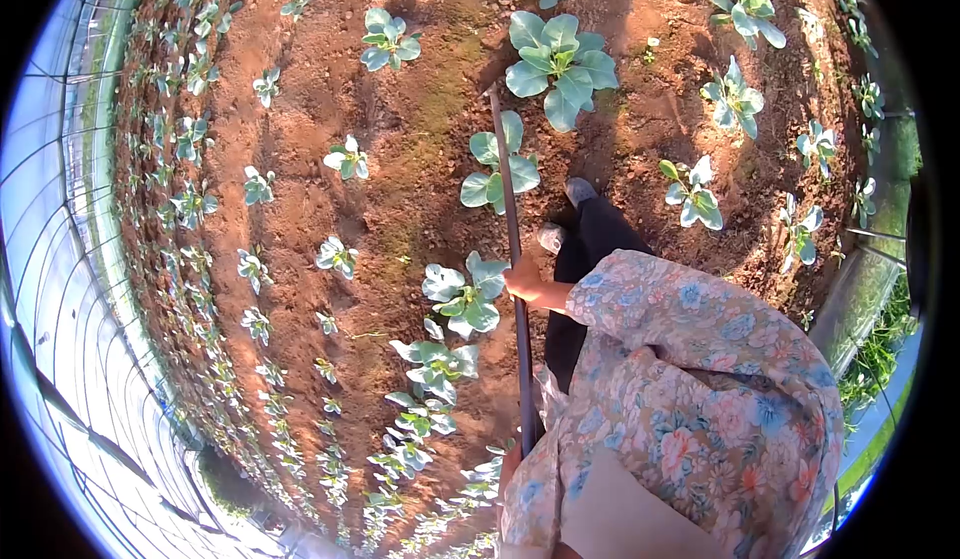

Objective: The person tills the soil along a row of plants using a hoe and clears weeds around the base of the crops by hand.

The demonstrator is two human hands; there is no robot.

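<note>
A long dark pole [513,229] runs from the soil at the top centre down to the floral-sleeved body at the bottom. At its far end a small tip, perhaps a tool head, meets the soil; its shape is unclear. My right hand [525,281] is closed around the middle of the pole, beside a leafy plant [466,299]. Lower down, my left hand [510,462] is closed at the pole's near end, partly hidden by the sleeve. Another leafy plant [500,164] stands close against the pole, below a larger plant [562,67].
Rows of young plants grow in reddish-brown soil [300,149] on both sides. My shoes [580,192] stand on the soil right of the pole. A framed, translucent wall [60,209] curves along the left edge, and grass [880,344] shows at the right.
</note>
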